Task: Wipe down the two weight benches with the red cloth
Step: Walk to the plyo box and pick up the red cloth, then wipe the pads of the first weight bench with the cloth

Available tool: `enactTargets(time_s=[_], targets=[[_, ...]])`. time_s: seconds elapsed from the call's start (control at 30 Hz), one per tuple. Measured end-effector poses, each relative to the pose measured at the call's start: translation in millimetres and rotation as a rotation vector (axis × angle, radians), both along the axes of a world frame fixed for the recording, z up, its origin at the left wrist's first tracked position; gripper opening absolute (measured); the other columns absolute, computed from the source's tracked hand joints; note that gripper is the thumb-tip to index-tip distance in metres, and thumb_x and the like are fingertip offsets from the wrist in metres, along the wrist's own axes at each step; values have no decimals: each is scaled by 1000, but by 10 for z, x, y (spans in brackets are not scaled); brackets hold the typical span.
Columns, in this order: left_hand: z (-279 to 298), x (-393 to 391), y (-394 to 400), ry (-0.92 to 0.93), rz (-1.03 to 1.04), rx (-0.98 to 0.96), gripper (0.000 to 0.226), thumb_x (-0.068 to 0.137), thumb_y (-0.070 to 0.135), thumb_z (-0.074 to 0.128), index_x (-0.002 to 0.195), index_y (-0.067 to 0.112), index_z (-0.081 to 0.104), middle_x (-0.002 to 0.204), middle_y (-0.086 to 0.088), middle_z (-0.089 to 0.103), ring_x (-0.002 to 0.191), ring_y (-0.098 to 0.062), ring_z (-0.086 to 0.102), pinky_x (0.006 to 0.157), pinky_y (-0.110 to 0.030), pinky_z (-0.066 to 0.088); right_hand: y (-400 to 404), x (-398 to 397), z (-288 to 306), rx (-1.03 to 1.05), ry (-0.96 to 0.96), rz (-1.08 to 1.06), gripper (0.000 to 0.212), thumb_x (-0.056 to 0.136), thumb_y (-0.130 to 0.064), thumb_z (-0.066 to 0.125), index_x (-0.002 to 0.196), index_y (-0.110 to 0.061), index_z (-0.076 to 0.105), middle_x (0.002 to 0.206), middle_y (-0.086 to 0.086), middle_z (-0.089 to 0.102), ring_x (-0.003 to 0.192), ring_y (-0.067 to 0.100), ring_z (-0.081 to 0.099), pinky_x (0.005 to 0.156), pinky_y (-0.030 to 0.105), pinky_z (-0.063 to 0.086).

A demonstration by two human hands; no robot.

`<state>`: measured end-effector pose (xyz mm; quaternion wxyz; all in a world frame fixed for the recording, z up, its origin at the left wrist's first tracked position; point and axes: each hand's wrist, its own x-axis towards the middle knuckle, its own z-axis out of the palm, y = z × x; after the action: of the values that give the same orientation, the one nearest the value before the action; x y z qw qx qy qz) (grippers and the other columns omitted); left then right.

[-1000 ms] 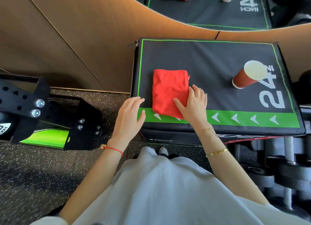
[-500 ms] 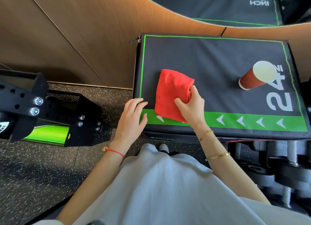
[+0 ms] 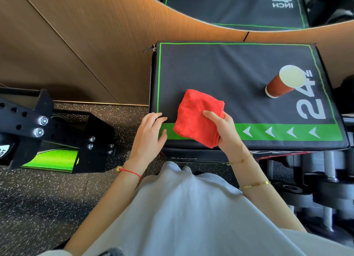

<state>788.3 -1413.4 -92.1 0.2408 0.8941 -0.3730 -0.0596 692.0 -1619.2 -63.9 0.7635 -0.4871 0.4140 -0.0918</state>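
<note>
Black padded vinyl with green trim fills the upper right of the frame: a plyo box (image 3: 239, 74) marked "24", standing against a wood-panelled wall (image 3: 67, 35) whose mirror repeats it along the top edge. At the left edge sits a black steel frame (image 3: 38, 125) with bolts and a green plate, on speckled rubber flooring (image 3: 28, 198). Dumbbells (image 3: 316, 179) lie at the lower right, below the box.

The red cloth (image 3: 197, 116), folded, is at the centre of the frame over the box's near green stripe. A second ago it lay flat and square on the box; now it is turned cornerwise and lifted at its near side, bunched in the right hand (image 3: 226, 133), whose thumb presses on top with the fingers curled under, clamped on the cloth. The left hand (image 3: 151, 137) has kept its place at the box's near left corner, fingers loosely apart and resting on the edge, holding nothing.

A red paper cup (image 3: 283, 81) stands at the right of the box, unmoved, well apart from the cloth.
</note>
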Motion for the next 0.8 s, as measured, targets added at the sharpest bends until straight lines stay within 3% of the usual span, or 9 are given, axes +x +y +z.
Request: enactTargets(time_s=[0.13, 0.37, 0.5, 0.6, 0.8], targets=[[55, -59, -10, 7, -24, -13, 35, 91, 9, 61, 125, 4, 62, 128, -9, 60, 127, -27, 50, 112, -40, 39, 10, -184, 53, -100, -44, -1, 17, 79, -16, 77, 95, -19, 70, 95, 1, 75, 90, 15, 70, 85, 36, 56], [87, -147, -10, 1, -108, -33, 33, 90, 8, 60, 124, 5, 63, 123, -8, 63, 121, -27, 54, 108, -42, 43, 155, -520, 50, -401, -29, 22, 19, 80, -14, 77, 94, -23, 69, 88, -9, 74, 84, 5, 68, 75, 19, 53], [142, -134, 44, 1, -188, -62, 34, 89, 6, 61, 123, 5, 64, 123, -7, 64, 120, -26, 55, 106, -39, 44, 353, -679, 31, -464, 13, -40, 20, 79, -11, 78, 97, -12, 68, 86, -7, 73, 80, 4, 67, 75, 19, 53], [175, -69, 116, 4, -301, -90, 33, 89, 6, 61, 122, 7, 64, 121, -6, 64, 118, -24, 56, 106, -39, 44, 572, -788, 17, -470, 51, -145, 20, 78, -13, 79, 94, -17, 68, 84, -9, 73, 78, 2, 67, 72, 16, 52], [243, 87, 340, 1, -568, -77, 31, 89, 8, 62, 120, 8, 65, 120, -5, 65, 118, -26, 56, 106, -41, 43, 1317, -978, 7, -464, 126, -404, 23, 79, -10, 77, 99, -8, 66, 94, 7, 73, 84, 11, 65, 83, 39, 54]])
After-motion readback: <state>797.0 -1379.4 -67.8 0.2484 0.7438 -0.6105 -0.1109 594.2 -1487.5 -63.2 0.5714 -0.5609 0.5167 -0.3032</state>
